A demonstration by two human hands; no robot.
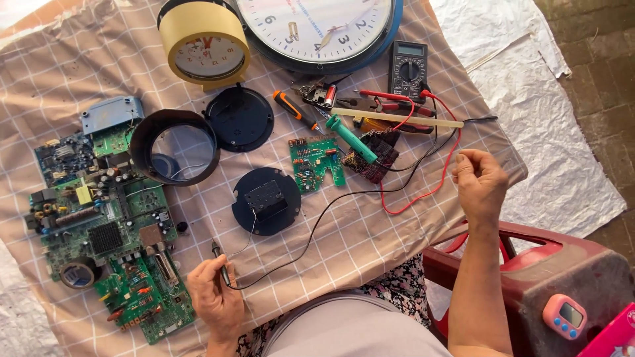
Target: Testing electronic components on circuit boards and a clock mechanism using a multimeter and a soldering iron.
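My left hand [213, 296] grips a black probe [220, 263] near the cloth's front edge, tip pointing away from me, just below a round black clock back [266, 201] with its movement box. A black lead [331, 205] runs from the probe up to the grey multimeter [407, 69]. My right hand [479, 183] is closed at the cloth's right edge, pinching the red lead [423, 193], whose loop lies on the cloth. A small green circuit board [316, 162] lies between the two hands.
A checked cloth [370, 244] covers the table. Several green boards [112, 225] and a tape roll [79, 272] lie left; a black ring with lens [174, 146], black disc [239, 118], yellow clock [205, 45], big wall clock [317, 30], screwdriver [296, 110], soldering iron [350, 138], pliers [387, 104]. Red stool [555, 264] at right.
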